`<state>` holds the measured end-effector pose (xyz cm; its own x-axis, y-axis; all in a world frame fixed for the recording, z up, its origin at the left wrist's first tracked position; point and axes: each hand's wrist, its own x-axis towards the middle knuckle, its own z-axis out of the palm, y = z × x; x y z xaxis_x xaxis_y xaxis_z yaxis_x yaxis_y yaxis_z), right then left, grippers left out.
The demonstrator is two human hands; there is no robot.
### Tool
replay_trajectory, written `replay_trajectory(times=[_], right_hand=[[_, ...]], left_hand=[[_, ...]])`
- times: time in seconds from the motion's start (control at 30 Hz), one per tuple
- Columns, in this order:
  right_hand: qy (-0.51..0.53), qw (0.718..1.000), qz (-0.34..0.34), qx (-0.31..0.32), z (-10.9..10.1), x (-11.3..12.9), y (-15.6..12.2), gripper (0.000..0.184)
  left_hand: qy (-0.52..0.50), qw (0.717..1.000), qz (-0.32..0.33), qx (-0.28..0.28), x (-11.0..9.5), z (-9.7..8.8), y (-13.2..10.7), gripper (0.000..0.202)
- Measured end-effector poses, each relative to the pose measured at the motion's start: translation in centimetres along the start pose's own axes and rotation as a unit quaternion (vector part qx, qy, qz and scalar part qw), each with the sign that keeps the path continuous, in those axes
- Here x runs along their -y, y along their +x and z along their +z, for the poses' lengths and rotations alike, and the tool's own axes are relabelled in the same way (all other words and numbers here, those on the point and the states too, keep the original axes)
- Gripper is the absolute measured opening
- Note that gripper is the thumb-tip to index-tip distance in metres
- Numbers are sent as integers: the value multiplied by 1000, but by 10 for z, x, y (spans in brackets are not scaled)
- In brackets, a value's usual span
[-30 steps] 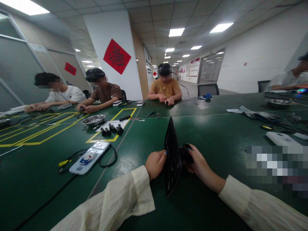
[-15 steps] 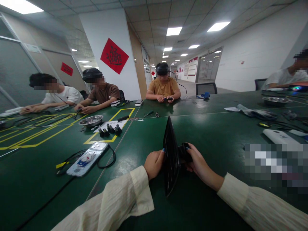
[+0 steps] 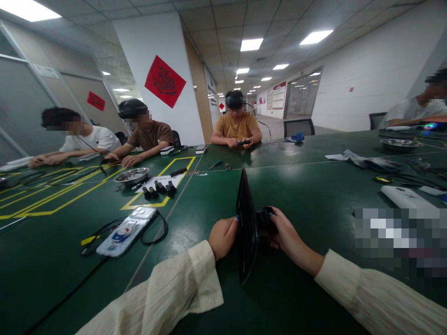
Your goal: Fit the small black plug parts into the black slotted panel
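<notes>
A flat black panel (image 3: 246, 223) stands on edge on the green table (image 3: 307, 195), seen nearly edge-on in the head view. My left hand (image 3: 223, 236) is curled against its left face, gripping it. On the panel's right side sits a small black part (image 3: 265, 221), and my right hand (image 3: 288, 235) is closed around that part. Both cream sleeves reach in from the bottom of the picture.
A phone in a cartoon case (image 3: 125, 230) with a looped black cable lies to my left. Farther left are small black parts (image 3: 159, 188), a metal bowl (image 3: 132, 176) and yellow floor-tape lines. A white device (image 3: 405, 195) lies right. Other people sit around the table.
My hands and the panel have barely moved. The view has shifted slightly. The person opposite in the orange shirt now holds a dark object up in both hands.
</notes>
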<state>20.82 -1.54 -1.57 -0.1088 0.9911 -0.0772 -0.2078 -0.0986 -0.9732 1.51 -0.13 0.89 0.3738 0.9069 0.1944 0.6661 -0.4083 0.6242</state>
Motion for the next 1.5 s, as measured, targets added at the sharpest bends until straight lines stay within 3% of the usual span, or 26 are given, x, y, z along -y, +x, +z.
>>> replay_trajectory(times=[0.37, 0.7, 1.23, 1.5], right_hand=[[-6, 1000, -1, -4, 2, 4, -3, 42], [4, 1000, -14, -1, 1, 1, -1, 36], [4, 1000, -8, 3, 1, 1, 0, 35], [6, 1000, -8, 3, -1, -2, 3, 33]], left_hand=[[-13, 1000, -15, 0, -6, -2, 1, 49], [21, 999, -18, -19, -7, -2, 0, 31], [4, 1000, -15, -19, -5, -1, -1, 39], [17, 999, -31, 9, -5, 0, 1, 51]])
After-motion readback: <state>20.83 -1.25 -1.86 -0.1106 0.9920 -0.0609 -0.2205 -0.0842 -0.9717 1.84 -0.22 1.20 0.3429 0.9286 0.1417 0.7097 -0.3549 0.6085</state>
